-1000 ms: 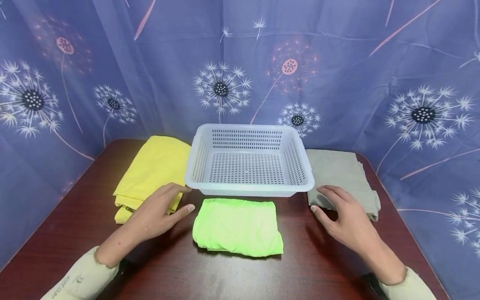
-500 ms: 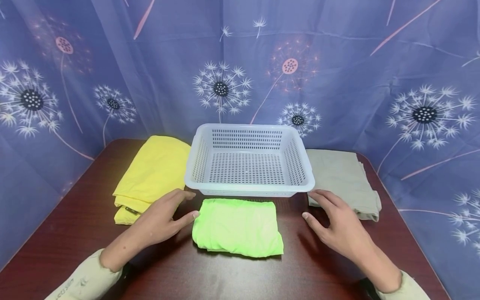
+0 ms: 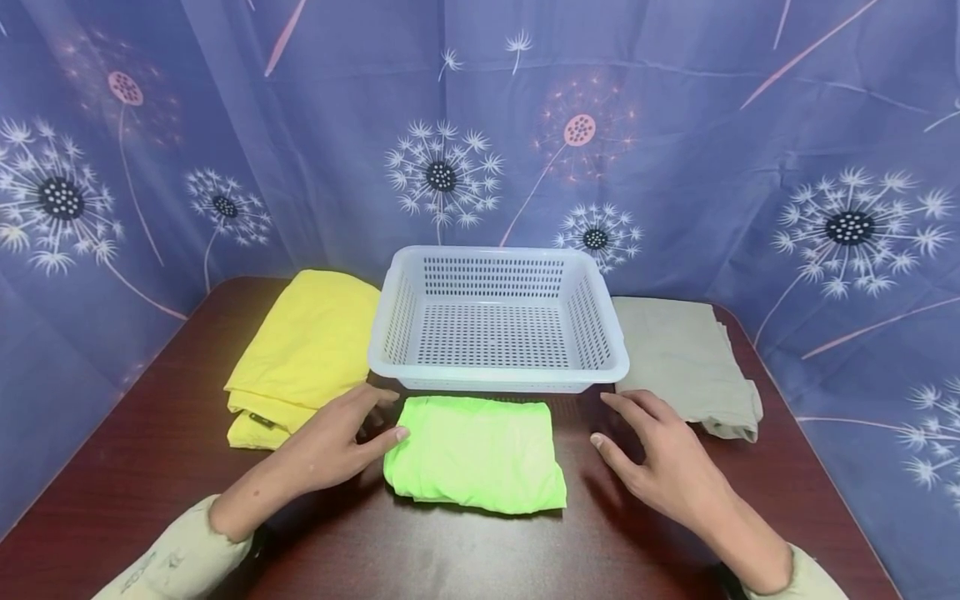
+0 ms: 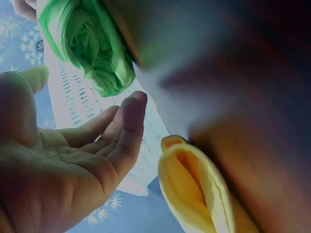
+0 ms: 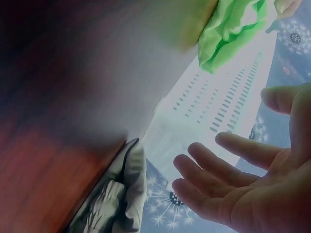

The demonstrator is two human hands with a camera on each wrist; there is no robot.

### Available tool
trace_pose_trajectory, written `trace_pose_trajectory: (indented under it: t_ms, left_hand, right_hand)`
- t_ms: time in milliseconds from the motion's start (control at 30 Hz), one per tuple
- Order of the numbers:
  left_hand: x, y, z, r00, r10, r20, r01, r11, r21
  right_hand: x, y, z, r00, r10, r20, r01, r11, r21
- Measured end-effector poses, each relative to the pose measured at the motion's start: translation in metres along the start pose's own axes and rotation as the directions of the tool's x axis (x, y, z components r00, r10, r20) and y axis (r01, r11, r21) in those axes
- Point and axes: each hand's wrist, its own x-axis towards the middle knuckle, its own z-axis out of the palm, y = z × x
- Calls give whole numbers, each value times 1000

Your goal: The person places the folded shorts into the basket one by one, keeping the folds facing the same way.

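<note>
Two relaxed, empty grips, left hand (image 3: 330, 437) and right hand (image 3: 660, 454), are kept beside the green cloth (image 3: 476, 450), so its fold could easily be messed up if grabbed unevenly.

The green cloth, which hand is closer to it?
Left. The left hand has its thumb at the left edge of the green cloth, seemingly touching it. The right hand is off the cloth's right side, with bare table between them.
</note>
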Motion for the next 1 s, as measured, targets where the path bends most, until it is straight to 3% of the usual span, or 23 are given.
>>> trace_pose_trajectory:
  t_ms: [433,600,1000]
  left_hand:
    - [9,8,1,984,-119,133,137,980,-141]
    - [12,12,2,972,-167,167,193,970,-151]
    - [20,17,-1,944,-195,265,243,957,-161]
  right_hand:
    - [3,-11,10,997,10,70,-12,1000,20]
    - [6,-17,12,990,49,133,-54,998,37]
    - [19,-31,19,948,171,269,-216,965,146]
